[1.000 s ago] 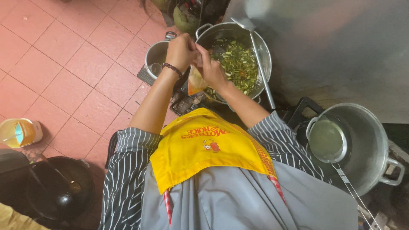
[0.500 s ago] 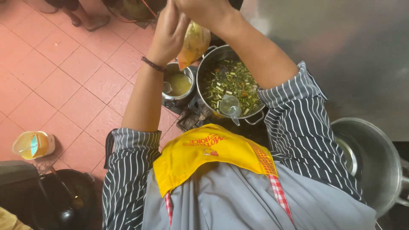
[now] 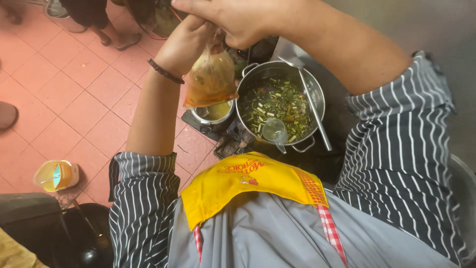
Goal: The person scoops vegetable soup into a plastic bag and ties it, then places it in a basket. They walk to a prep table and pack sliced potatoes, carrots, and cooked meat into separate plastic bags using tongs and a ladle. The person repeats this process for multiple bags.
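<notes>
I have a clear plastic bag filled with orange-brown soup hanging from both my hands, raised above the stove. My left hand is closed around the bag's neck, its fingers pinched tight so the gathered plastic cannot slip and the weight hangs straight down. My right hand is curled shut over the same neck from the other side, working at the top where the mouth is bunched; I cannot tell whether a tie is there. Both grips sit high, well above the liquid, which keeps my fingers off the hot part, I judge.

The bag hangs directly over a small steel pot holding yellowish broth, so any drip would fall into it rather than on the red tiled floor. Just beside that pot stands a large steel pot of dark soup with chopped greens, a clear plastic scoop resting inside near its front rim and a long-handled ladle leaning across its right rim.
</notes>
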